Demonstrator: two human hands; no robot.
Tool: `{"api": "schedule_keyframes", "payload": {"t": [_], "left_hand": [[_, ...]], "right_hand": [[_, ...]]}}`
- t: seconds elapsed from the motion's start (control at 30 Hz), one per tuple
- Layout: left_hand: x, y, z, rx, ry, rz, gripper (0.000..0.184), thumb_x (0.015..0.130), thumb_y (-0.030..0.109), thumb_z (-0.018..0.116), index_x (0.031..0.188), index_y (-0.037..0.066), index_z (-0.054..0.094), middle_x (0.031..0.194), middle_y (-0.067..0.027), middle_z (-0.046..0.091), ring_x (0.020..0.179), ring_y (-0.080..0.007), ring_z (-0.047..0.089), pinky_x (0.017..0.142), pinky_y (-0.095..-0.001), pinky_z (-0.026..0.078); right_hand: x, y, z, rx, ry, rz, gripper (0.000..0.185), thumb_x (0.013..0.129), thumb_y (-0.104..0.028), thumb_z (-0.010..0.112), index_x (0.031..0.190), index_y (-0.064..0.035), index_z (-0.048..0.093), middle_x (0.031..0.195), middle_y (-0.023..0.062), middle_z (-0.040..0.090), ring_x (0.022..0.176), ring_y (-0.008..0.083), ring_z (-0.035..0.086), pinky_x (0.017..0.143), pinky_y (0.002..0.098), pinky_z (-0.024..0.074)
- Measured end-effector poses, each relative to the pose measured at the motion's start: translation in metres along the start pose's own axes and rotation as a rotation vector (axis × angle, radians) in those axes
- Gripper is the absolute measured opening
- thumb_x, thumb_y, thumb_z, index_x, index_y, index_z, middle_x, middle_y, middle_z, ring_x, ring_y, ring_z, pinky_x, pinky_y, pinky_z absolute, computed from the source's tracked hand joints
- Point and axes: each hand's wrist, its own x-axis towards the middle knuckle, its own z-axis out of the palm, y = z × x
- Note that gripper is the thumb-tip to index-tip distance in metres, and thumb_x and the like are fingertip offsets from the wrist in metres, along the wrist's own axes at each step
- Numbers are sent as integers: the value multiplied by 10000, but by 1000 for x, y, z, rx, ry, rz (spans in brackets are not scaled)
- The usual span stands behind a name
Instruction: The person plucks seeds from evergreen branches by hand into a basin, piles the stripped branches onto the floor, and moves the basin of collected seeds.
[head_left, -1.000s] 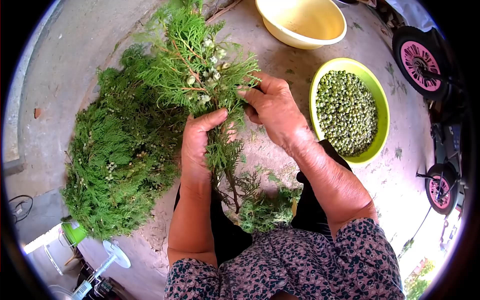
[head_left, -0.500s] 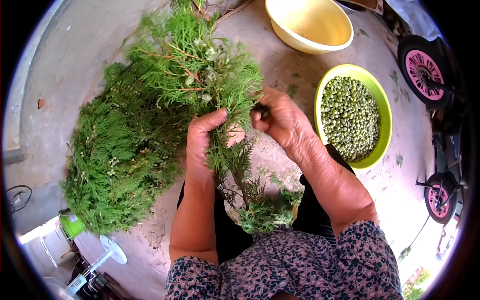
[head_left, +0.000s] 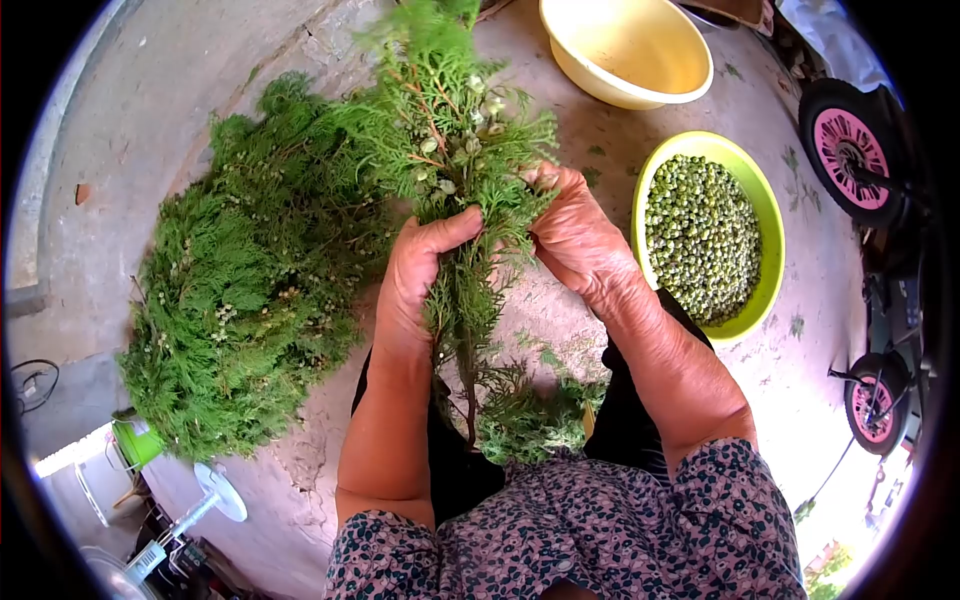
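Note:
My left hand (head_left: 425, 262) is wrapped round the stems of a leafy green branch (head_left: 455, 150), its thumb across the front. Pale seed cones (head_left: 472, 148) show among the sprays above that thumb. My right hand (head_left: 575, 232) pinches at the right edge of the foliage; its fingertips are partly hidden by leaves, and what they grip is too small to make out. To the right stands a yellow-green basin (head_left: 772, 215) holding many small green cones (head_left: 700, 235). A large heap of cut branches (head_left: 240, 300) lies on the left.
A pale yellow basin (head_left: 630, 55) stands at the top. Loose greenery (head_left: 540, 420) lies between my legs. Pink-wheeled vehicle parts (head_left: 850, 155) line the right side. At the lower left are a green bucket (head_left: 138, 440) and a white fan-like object (head_left: 220, 492).
The branch and my left hand have shifted right in the view. My right hand moved away from the foliage, then came back to its right edge with fingers pinched.

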Motion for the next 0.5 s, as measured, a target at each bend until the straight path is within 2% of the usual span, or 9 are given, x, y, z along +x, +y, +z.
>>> {"api": "schedule_keyframes", "payload": {"t": [0.07,0.17,0.23,0.27,0.3,0.33,0.4,0.47,0.5], "left_hand": [[6,-2,-7,-127,-191,-28,369,784,295,565,791,-74,565,566,-111,537,437,-182,460,453,-272,373],[2,-1,-6,-77,-94,-29,357,779,278,574,820,-76,553,594,-112,542,434,-179,455,435,-271,368],[3,-1,-9,-67,-87,-27,355,778,277,576,821,-74,550,604,-114,543,432,-178,452,435,-268,367],[5,-2,-13,-160,-137,-58,286,747,194,594,871,-62,566,672,-104,579,498,-175,512,472,-272,422],[6,-2,-15,-252,-188,-89,262,715,110,611,920,-50,582,741,-94,615,564,-172,572,508,-276,477],[5,-2,-13,-253,-188,-88,262,715,110,611,920,-50,582,741,-94,615,564,-172,572,508,-276,477],[2,0,-8,-131,-103,-56,350,767,275,594,829,-67,559,622,-117,545,442,-176,467,437,-262,374],[2,-1,-8,-122,-59,-46,326,760,250,601,833,-65,562,624,-111,547,450,-172,473,434,-262,375],[2,-1,-8,-114,-16,-35,303,754,225,609,837,-63,566,626,-106,549,457,-167,480,431,-263,377]], "right_hand": [[3,6,-2,84,-4,6,233,699,161,456,806,-8,577,712,24,586,492,52,433,416,194,310],[5,9,-5,48,7,-81,227,701,150,504,835,-18,575,730,22,590,498,48,439,420,193,317],[4,7,-10,-57,-124,-101,83,782,-29,601,850,-68,573,816,-14,572,735,61,512,641,231,439],[4,8,-8,-57,-125,-100,83,782,-29,601,850,-68,573,816,-14,572,735,61,512,641,231,439],[4,8,-6,-58,-93,-142,132,751,40,574,853,-45,581,765,2,581,631,53,486,538,211,389],[3,8,-4,-60,-60,-183,191,721,108,548,855,-22,590,714,19,590,527,44,461,436,192,339],[0,3,2,-91,-66,-188,186,726,101,538,859,-17,592,714,18,592,552,51,478,457,200,360],[-2,3,5,-123,-71,-194,182,730,94,528,863,-11,595,713,17,595,577,57,495,477,207,381],[-2,4,5,-314,-39,-301,181,731,85,513,870,-1,591,718,17,597,608,67,508,510,219,402]]}}
